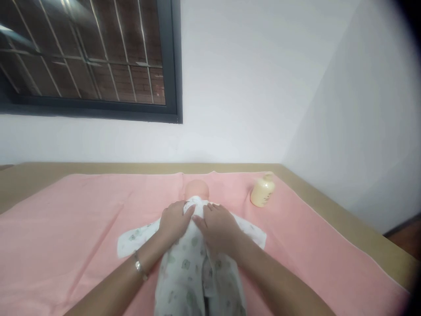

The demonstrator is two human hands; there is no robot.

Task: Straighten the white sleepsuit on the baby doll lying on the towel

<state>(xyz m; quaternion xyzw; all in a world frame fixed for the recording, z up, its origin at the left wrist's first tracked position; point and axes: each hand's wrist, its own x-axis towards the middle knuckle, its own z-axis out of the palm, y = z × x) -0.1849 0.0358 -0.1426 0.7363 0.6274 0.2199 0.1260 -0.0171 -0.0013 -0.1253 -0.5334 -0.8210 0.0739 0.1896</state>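
Note:
A baby doll (197,189) lies on a pink sheet, its bald head toward the wall. A white baby garment (186,263) with a green print covers its body, with the sleeves spread to both sides and the front edges parting lower down. My left hand (176,220) rests on the upper chest at the left, thumb stretched toward the middle. On the right side of the chest lies my right hand (219,228), its thumb also pointing inward. Both palms are turned down on the cloth, with the fingers apart from the thumbs. The doll's arms and legs are hidden.
A cream pump bottle (262,191) stands tilted in view on the pink sheet (92,210), right of the doll's head. The sheet covers a tan surface (315,197) that meets a white wall (237,96). A barred window (88,57) is at upper left.

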